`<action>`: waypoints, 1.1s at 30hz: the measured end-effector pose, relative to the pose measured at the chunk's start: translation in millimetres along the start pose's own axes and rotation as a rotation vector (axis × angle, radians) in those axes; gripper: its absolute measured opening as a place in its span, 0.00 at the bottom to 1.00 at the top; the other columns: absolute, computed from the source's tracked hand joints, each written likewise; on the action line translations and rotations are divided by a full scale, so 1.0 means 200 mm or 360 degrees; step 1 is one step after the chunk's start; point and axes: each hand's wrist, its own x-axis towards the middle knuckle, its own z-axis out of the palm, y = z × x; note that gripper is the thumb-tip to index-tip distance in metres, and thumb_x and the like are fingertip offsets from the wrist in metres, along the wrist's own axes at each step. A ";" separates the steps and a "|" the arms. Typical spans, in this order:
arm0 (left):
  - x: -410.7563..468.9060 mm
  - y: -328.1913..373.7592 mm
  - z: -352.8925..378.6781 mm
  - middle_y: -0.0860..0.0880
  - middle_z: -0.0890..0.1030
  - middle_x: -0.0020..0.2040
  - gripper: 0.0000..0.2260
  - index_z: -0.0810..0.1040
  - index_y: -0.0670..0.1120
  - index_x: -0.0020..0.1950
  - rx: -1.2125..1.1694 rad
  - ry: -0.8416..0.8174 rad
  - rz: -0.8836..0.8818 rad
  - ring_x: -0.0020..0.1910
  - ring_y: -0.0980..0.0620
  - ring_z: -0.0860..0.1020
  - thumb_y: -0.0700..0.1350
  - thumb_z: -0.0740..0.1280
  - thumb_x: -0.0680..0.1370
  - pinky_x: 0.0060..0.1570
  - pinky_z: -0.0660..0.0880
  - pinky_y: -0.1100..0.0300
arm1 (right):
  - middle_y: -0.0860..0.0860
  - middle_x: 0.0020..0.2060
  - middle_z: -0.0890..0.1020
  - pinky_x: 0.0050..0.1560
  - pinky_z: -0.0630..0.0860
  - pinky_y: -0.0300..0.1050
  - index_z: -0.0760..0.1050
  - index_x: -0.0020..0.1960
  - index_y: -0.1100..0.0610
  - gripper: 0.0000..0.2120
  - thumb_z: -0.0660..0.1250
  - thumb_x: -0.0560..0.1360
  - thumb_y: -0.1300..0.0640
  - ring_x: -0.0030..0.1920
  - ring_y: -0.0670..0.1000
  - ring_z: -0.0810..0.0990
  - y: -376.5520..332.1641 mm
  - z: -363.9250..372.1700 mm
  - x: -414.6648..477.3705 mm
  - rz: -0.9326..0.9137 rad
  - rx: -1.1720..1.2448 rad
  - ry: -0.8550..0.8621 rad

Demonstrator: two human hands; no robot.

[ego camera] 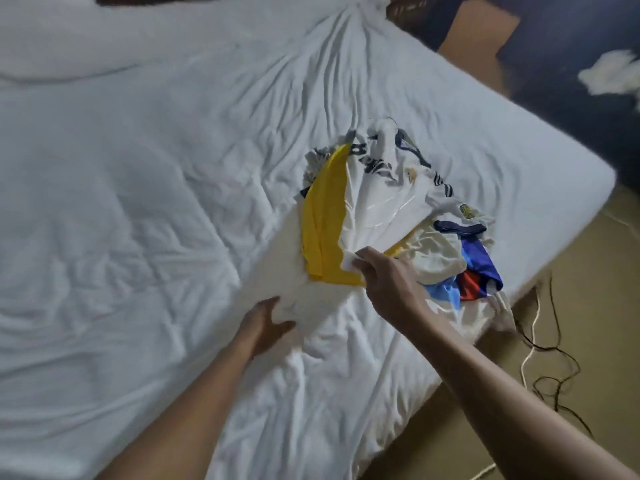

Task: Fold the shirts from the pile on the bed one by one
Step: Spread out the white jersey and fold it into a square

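Both hands work the pile [408, 216]: right hand [384, 271] pinches the limp, slippery white shirt [374, 202] by its hem; left hand [266, 323], at seven o'clock, fingers apart.

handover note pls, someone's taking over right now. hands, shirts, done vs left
Right hand: pinching the edge of the white shirt on top of the pile, pulling it taut toward the person.
Left hand: open, palm on the white bed sheet beside that shirt's near edge, gripping nothing that I can see.
Pile: near the bed's right edge; a yellow shirt lies under the white one, with white, blue and red garments alongside.
Done: no folded shirt in view.
Left: spread and fold the white shirt, then the rest one by one.
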 end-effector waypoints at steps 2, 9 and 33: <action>-0.21 0.10 -0.13 0.45 0.69 0.79 0.37 0.66 0.45 0.80 -0.0123 0.0249 0.0225 0.77 0.47 0.66 0.55 0.76 0.76 0.73 0.61 0.60 | 0.50 0.33 0.79 0.39 0.74 0.52 0.75 0.49 0.50 0.03 0.67 0.82 0.55 0.38 0.61 0.75 -0.19 -0.09 -0.12 -0.0033 0.0127 0.0046; -0.91 0.47 -0.55 0.50 0.74 0.74 0.39 0.67 0.48 0.79 -0.0527 0.0613 0.0756 0.72 0.54 0.72 0.50 0.80 0.72 0.69 0.69 0.59 | 0.38 0.33 0.79 0.40 0.71 0.37 0.74 0.41 0.47 0.13 0.67 0.83 0.57 0.36 0.39 0.75 -0.93 -0.51 -0.50 -0.0270 0.0496 -0.0078; -2.16 -0.02 -1.82 0.45 0.86 0.49 0.17 0.82 0.50 0.53 -0.1401 0.1371 0.0241 0.50 0.43 0.85 0.61 0.65 0.79 0.55 0.81 0.45 | 0.42 0.30 0.78 0.36 0.68 0.37 0.77 0.40 0.50 0.10 0.72 0.80 0.54 0.32 0.39 0.72 -1.32 -0.29 -0.62 -0.0493 0.0656 -0.0357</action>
